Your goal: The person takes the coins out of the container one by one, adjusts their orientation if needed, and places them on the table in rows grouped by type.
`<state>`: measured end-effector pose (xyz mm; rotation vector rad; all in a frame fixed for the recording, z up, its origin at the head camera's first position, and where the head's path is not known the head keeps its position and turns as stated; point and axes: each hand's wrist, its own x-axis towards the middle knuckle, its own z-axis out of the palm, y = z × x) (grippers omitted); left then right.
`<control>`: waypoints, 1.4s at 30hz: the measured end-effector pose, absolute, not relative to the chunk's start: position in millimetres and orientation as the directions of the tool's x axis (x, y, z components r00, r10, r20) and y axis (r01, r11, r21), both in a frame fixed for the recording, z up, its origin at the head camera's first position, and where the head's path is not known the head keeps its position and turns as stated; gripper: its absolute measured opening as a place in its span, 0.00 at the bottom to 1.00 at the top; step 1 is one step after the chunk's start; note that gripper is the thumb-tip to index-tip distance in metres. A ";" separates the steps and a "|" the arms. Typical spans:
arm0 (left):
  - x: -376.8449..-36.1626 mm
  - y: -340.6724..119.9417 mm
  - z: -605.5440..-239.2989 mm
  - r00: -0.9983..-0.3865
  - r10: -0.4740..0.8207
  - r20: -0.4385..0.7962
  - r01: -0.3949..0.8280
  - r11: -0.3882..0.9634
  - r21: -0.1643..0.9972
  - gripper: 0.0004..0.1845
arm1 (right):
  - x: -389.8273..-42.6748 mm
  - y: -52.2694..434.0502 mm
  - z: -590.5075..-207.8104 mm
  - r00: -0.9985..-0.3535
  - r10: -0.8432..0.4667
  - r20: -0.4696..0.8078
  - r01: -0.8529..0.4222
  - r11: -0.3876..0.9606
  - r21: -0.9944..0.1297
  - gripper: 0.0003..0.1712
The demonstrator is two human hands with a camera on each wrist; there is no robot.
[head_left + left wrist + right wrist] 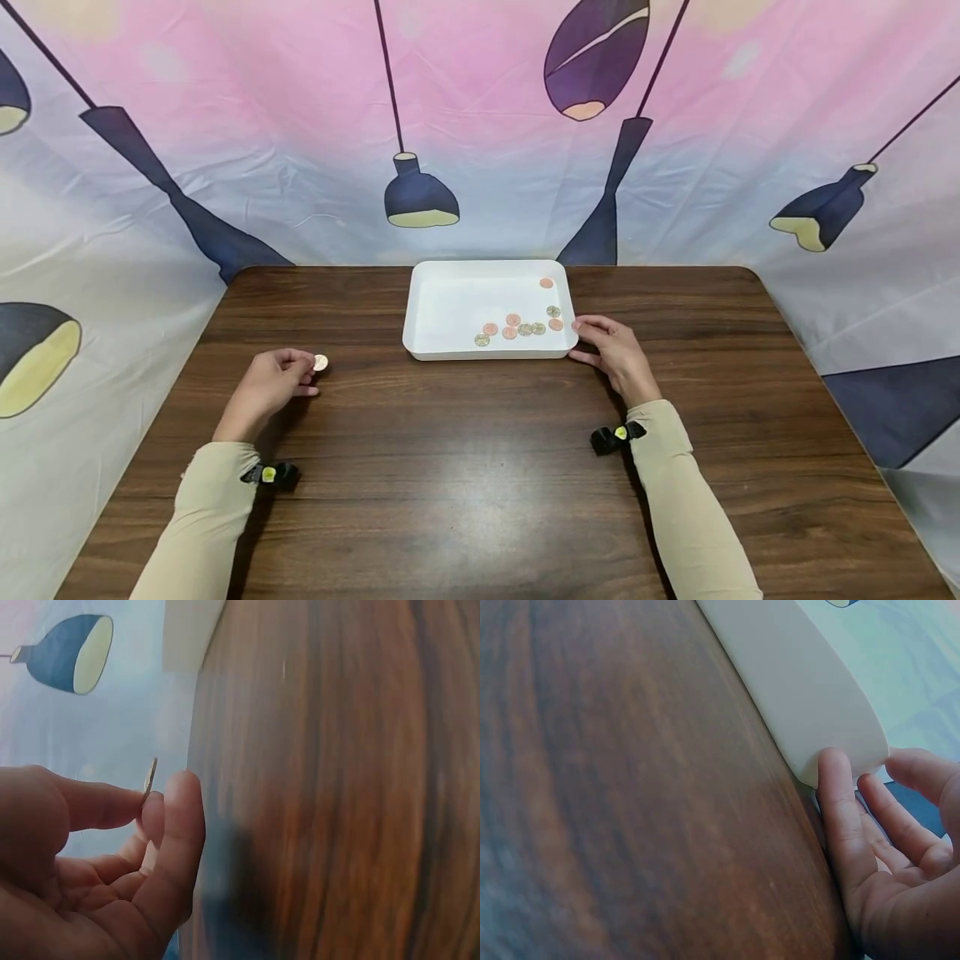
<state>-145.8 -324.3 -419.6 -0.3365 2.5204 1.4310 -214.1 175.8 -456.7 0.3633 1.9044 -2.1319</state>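
My left hand (273, 383) pinches a coin (321, 362) between thumb and fingertip, over the left part of the table. In the left wrist view the coin (150, 777) stands edge-on above the fingertips, with another finger stretched out beside it. My right hand (618, 354) holds the near right corner of a shallow white tray (442, 296). In the right wrist view one fingertip meets the rim of the tray (802, 682) and another finger (834, 769) lies against its wall. Several coppery coins (513, 319) and several yellowish coins (526, 330) lie in the tray, mostly toward its near right.
The brown wooden table (450, 467) carries the tray near its far edge. Behind it hangs a cloth backdrop (315, 108) printed with lamps. A small black wrist camera (285, 476) sits at the left cuff and another camera (604, 441) at the right cuff.
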 end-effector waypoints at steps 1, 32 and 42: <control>-144.8 -326.9 -419.5 -0.949 -0.083 -0.306 -0.304 0.509 0.805 0.21 | -214.0 175.8 -456.8 -0.934 -0.026 -0.355 0.356 -0.106 -0.929 0.24; -138.5 -351.0 -408.1 -0.943 -0.130 -0.308 -0.251 0.884 0.395 0.23 | -211.4 176.2 -455.8 -0.935 -0.035 -0.353 0.354 -0.105 -0.929 0.24; -141.9 -348.6 -410.3 -0.937 -0.140 -0.322 -0.258 0.895 0.363 0.21 | -212.5 174.8 -453.5 -0.931 -0.033 -0.364 0.365 -0.111 -0.924 0.23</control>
